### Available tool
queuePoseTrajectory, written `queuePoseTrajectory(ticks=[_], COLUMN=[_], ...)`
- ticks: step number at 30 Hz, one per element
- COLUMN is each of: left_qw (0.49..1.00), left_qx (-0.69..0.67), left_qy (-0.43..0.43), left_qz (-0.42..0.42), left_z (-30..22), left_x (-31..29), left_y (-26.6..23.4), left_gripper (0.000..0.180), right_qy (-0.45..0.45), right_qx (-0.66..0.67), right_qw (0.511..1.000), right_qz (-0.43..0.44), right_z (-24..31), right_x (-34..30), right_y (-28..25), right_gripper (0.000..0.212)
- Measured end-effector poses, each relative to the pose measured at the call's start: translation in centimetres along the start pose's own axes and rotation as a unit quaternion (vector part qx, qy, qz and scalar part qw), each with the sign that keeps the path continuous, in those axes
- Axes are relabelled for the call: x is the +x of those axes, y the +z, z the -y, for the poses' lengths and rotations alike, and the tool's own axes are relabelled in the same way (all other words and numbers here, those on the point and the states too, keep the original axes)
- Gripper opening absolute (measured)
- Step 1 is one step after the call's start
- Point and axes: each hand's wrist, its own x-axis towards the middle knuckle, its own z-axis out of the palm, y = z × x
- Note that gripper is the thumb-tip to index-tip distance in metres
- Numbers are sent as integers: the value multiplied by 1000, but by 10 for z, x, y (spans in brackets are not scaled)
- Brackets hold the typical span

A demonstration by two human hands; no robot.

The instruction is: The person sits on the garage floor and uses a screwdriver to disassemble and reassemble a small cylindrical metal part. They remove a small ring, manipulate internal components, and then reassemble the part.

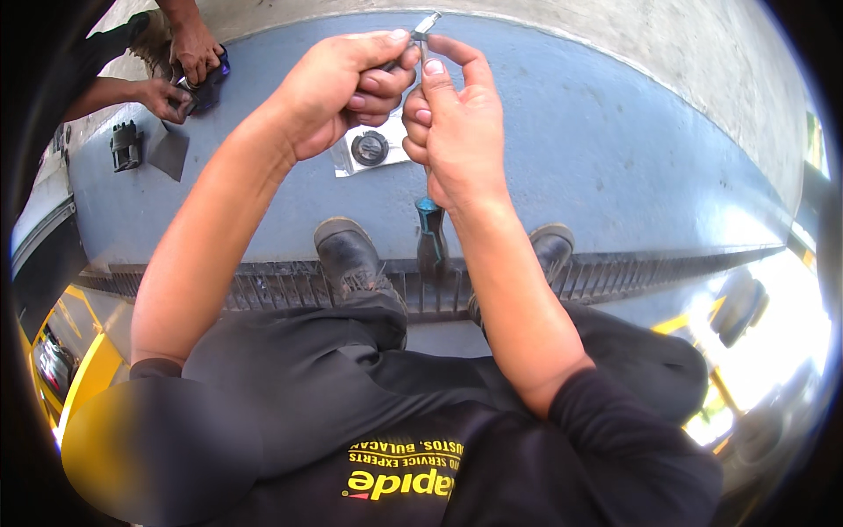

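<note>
Screwdriver [431, 241] tight in right hand [461, 132], metal part [428, 24] tight in left hand [334, 88], blue floor [615, 158] and dark grating [632, 269] below

Screwdriver handle [431, 244] black, teal accents; round part [370, 148] black; floor [615, 149] blue-grey.

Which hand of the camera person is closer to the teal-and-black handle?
Right. In the picture, the right hand is just above the handle; the left hand is farther up, to the left.
</note>
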Motion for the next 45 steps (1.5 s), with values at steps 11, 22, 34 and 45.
queuePoseTrajectory(ticks=[11,22,34,45], left_qw=[906,792,639,686], left_qx=[310,452,597,565], left_qy=[257,320,383,366], left_qz=[-134,-257,-297,-277], left_z=[32,38,49,43], left_x=[24,21,30,25], left_y=[2,0,-9,-14], left_gripper=[28,23,19,21], right_qy=[11,31,-14,15], right_qx=[28,44,72,101], right_qw=[999,998,994,994], right_qz=[12,-19,-80,-36], right_z=[5,-4,-26,-25], right_x=[3,4,9,11], right_y=[-6,10,12,9], right_gripper=[26,24,29,49])
